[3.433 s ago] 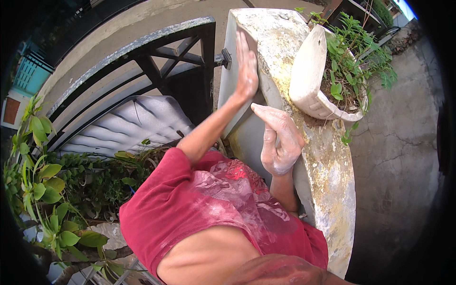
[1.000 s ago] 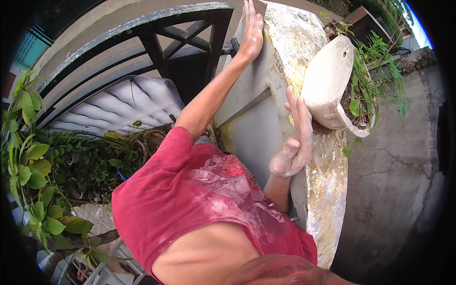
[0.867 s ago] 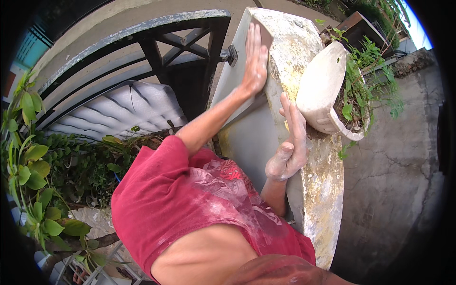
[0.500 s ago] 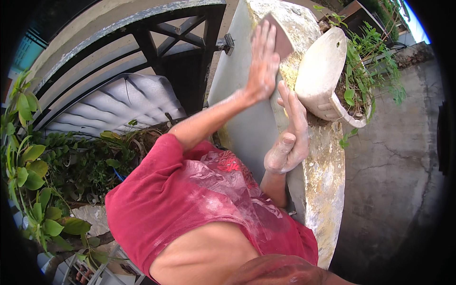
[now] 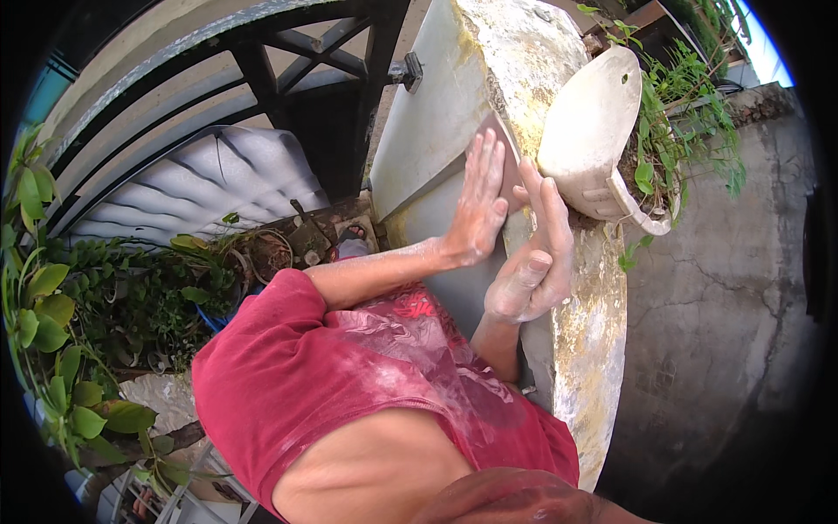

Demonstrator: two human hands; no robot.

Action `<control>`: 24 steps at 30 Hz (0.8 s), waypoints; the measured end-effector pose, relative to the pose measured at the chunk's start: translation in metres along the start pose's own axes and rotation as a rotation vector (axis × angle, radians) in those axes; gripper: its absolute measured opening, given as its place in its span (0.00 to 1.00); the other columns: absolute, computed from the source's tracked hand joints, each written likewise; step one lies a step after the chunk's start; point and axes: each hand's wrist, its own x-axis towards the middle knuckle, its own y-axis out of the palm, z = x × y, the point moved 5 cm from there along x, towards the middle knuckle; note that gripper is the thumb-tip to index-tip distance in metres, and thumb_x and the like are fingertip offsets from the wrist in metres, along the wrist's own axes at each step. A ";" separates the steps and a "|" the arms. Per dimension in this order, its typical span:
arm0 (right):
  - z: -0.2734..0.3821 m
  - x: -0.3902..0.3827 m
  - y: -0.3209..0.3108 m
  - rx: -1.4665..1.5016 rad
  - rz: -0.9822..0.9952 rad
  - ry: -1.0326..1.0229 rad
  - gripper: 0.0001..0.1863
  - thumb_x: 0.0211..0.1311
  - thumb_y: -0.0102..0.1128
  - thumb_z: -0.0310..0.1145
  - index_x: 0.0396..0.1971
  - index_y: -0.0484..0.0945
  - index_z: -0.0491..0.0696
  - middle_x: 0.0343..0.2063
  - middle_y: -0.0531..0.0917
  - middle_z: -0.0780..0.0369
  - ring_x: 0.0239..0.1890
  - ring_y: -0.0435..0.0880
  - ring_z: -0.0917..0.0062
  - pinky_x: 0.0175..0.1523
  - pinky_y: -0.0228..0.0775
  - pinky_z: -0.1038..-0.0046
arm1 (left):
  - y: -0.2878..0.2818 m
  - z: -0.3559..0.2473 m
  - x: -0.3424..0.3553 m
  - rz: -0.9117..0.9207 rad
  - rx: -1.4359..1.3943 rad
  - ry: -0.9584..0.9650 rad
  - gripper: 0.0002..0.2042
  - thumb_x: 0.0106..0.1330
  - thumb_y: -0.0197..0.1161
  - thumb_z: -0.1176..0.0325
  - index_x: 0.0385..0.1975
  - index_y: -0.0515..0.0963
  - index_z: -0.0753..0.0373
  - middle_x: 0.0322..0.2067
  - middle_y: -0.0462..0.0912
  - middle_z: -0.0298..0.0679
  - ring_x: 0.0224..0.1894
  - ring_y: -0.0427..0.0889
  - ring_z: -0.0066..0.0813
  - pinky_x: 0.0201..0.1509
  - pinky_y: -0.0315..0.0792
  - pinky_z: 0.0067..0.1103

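Observation:
With its fingers stretched flat, my left hand (image 5: pixel 476 203) presses a brownish sheet of sandpaper (image 5: pixel 508 155) against the pale grey face of a wall (image 5: pixel 436 196), just below its top edge. Part of the sheet is hidden behind the fingers. Close to its right, my right hand (image 5: pixel 534 262) is open, fingers straight and pointing up along the wall's edge, holding nothing. Whether its palm touches the wall cannot be made out. Pale dust coats both hands. A cracked white planter (image 5: pixel 585 131) stands on the wall's worn top, right beside my right fingertips.
A black metal gate (image 5: pixel 340 113) with a silvery sheet (image 5: pixel 209 188) stands at the far left, hinged near the wall. Leafy plants (image 5: pixel 131 306) and a plant pot (image 5: pixel 266 253) are at the left. Cracked concrete ground (image 5: pixel 707 279) stretches right of the wall.
My left hand has slid the sandpaper down the wall, nearer to me and to my right hand. The right hand has stayed almost in place.

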 end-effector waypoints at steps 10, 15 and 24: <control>0.007 -0.002 -0.006 0.006 -0.036 -0.008 0.32 0.83 0.34 0.46 0.63 0.67 0.28 0.54 0.80 0.33 0.58 0.83 0.50 0.56 0.75 0.58 | -0.010 0.008 0.036 -0.088 0.034 -0.032 0.35 0.81 0.32 0.49 0.79 0.42 0.68 0.80 0.38 0.56 0.82 0.37 0.56 0.82 0.34 0.45; 0.006 -0.005 -0.004 0.010 -0.056 -0.003 0.32 0.83 0.34 0.45 0.63 0.67 0.28 0.53 0.80 0.33 0.58 0.83 0.50 0.56 0.75 0.58 | -0.003 0.001 0.009 -0.029 0.026 -0.078 0.34 0.82 0.31 0.51 0.79 0.41 0.68 0.80 0.36 0.57 0.82 0.35 0.54 0.83 0.31 0.43; 0.010 -0.002 -0.007 0.003 -0.036 -0.013 0.31 0.83 0.35 0.45 0.63 0.67 0.27 0.52 0.81 0.34 0.58 0.83 0.49 0.55 0.76 0.58 | -0.004 -0.003 0.020 -0.073 0.040 -0.022 0.32 0.83 0.30 0.54 0.79 0.39 0.68 0.80 0.36 0.53 0.82 0.32 0.50 0.83 0.29 0.41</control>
